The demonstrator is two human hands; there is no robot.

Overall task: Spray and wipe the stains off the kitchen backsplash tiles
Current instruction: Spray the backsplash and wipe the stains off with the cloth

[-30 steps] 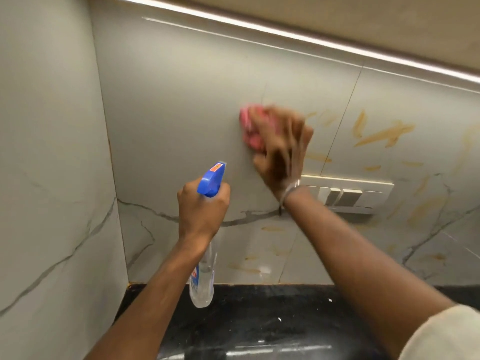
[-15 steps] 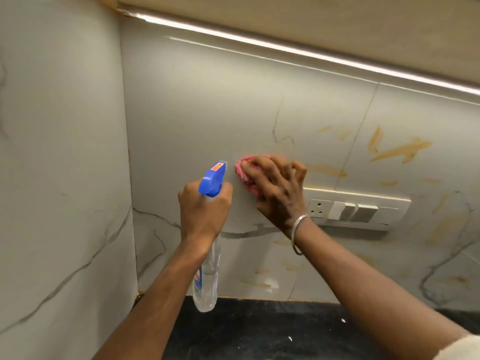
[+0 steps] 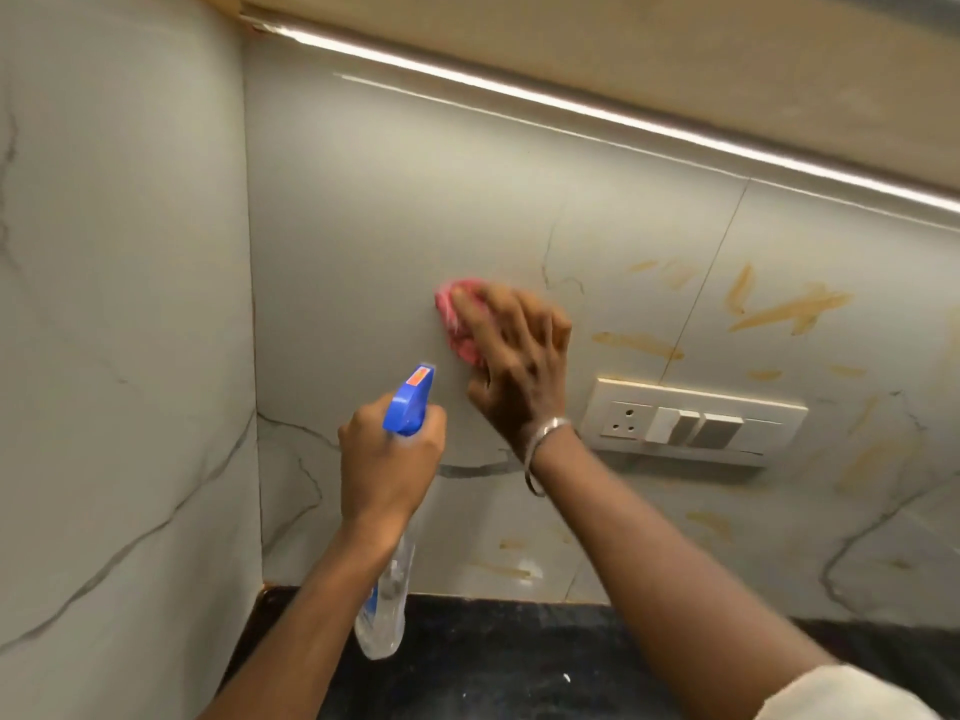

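My right hand (image 3: 519,356) presses a pink cloth (image 3: 457,324) flat against the grey marble backsplash (image 3: 405,210), left of the tile joint. Most of the cloth is hidden under my fingers. My left hand (image 3: 387,459) grips a clear spray bottle (image 3: 387,605) with a blue trigger head (image 3: 410,400), held upright in front of the wall below the cloth. Orange-brown stains (image 3: 784,309) streak the tiles to the right, with more smears (image 3: 636,345) just right of my hand and fainter ones (image 3: 506,566) low near the counter.
A white switch and socket plate (image 3: 696,420) is mounted on the wall right of my right wrist. A black counter (image 3: 519,662) runs along the bottom. A side wall (image 3: 119,356) closes the corner at left, and a light strip (image 3: 571,106) glows under the cabinet above.
My right hand with the cloth went down the wall, then moved back up a little; it is blurred with motion. The view shifted left and up. The bottle hand stayed nearly still.
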